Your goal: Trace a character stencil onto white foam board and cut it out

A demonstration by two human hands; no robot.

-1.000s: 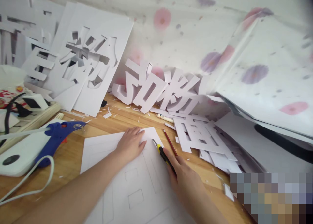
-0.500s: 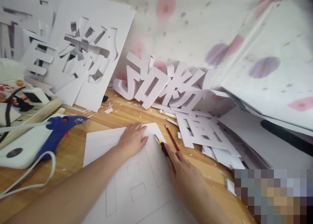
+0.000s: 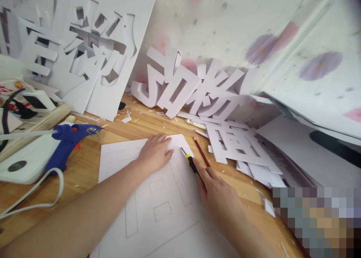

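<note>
Paper point(image 3: 146, 210) with thin drawn lines lay on the wooden table point(image 3: 83, 171), and the left hand point(image 3: 155, 151) rested open and flat near its top edge. The right hand point(image 3: 217, 188) was wrapped around a yellow and black knife point(image 3: 192, 163), its tip near the paper's top right corner. Just beside the knife lay a red pencil point(image 3: 201, 151).

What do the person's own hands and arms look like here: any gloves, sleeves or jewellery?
The left hand and right hand are bare, with no gloves. The left forearm and right forearm show no sleeve, watch or bracelet within the frame. No ring shows, though part of the right hand is hidden.
</note>
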